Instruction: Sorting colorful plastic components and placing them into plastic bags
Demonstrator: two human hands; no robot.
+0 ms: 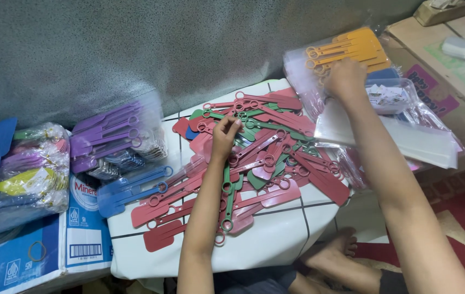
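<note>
A heap of flat red plastic paddles with ring ends (276, 163), mixed with a few green ones (227, 188), lies on a white tiled board (276, 239). My left hand (225, 136) rests on the heap, fingers curled over the ring end of a paddle near the top. My right hand (346, 77) reaches to the far right and presses on a clear bag of orange paddles (352, 46). What the right fingers grip is hidden under the hand.
Bagged purple paddles (115, 133) and blue ones (132, 188) sit at the left, beside a bag of mixed colours (20, 174) on blue-and-white cartons (25, 256). Clear empty bags (417, 141) and a cardboard box (450, 71) lie at the right. My bare feet (336, 256) are below the board.
</note>
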